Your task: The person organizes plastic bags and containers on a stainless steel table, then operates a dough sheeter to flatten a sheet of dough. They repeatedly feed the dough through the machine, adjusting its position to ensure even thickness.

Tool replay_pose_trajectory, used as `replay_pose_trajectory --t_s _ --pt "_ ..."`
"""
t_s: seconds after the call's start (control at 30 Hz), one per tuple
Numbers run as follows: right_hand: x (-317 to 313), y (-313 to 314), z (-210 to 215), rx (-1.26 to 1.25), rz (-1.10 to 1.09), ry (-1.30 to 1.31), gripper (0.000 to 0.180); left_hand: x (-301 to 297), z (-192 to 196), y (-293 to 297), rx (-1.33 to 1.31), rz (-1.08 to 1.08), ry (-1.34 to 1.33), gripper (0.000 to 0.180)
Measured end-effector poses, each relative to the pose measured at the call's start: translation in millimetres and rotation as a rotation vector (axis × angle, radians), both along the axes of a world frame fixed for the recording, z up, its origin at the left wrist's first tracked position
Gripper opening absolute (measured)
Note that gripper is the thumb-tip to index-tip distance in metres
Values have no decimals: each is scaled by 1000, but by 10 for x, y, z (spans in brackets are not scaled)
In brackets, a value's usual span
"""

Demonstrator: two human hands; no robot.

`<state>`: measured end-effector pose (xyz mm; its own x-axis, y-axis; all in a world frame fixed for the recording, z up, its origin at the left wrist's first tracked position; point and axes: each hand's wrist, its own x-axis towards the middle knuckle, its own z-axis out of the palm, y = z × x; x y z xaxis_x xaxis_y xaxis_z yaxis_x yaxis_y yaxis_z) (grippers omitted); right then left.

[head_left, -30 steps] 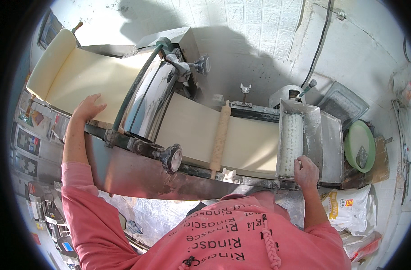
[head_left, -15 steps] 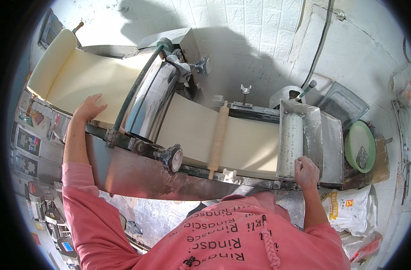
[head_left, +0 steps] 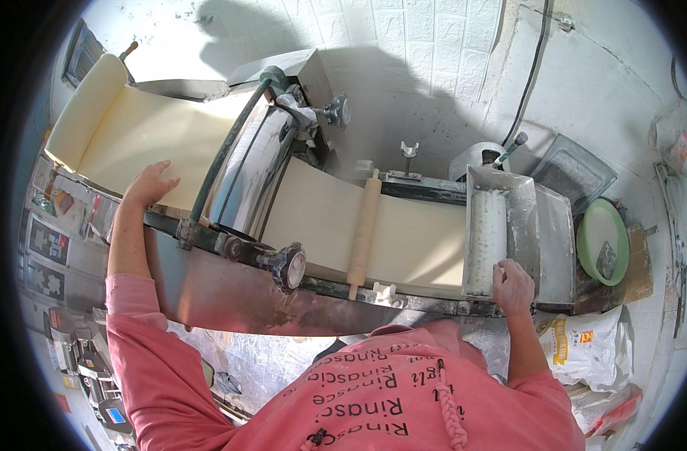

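A wide cream dough sheet (head_left: 328,218) runs through the metal rollers (head_left: 257,165) of a dough sheeter. On the left side the sheet (head_left: 144,124) comes out and ends in a thick dough roll (head_left: 87,113). My left hand (head_left: 151,184) lies with fingers spread on the near edge of that sheet, left of the green curved bar (head_left: 234,143). My right hand (head_left: 512,287) is closed at the near end of a floury metal box (head_left: 520,203); what its fingers hold, if anything, is hidden. A wooden rolling pin (head_left: 365,233) lies across the dough between rollers and box.
Two round knobs (head_left: 287,267) stick out from the sheeter, one near, one far. Right of the box stand a green basin (head_left: 603,244) and a grey tray (head_left: 576,169). A white sack (head_left: 588,349) sits at the lower right. A tiled wall (head_left: 403,45) rises behind.
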<state>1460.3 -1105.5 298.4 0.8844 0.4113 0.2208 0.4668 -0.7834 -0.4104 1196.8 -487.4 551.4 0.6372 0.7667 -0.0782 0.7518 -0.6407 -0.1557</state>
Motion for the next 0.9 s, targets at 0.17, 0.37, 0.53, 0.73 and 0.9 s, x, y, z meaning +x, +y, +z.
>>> replay_pose_trajectory --t_s 0.17,0.37,0.53,0.73,0.9 --pt "-9 2 6 -2 -3 1 15 7 10 -19 12 18 32 66" --pt "-10 5 15 0 -4 -1 15 24 26 -62 3 42 25 66" --pt "-12 7 24 9 -2 8 15 27 25 -48 6 16 37 66" --pt "-7 3 16 10 11 -5 14 13 4 -11 8 8 25 67" --pt "-5 3 14 -4 4 -1 15 2 3 5 8 -11 14 67"
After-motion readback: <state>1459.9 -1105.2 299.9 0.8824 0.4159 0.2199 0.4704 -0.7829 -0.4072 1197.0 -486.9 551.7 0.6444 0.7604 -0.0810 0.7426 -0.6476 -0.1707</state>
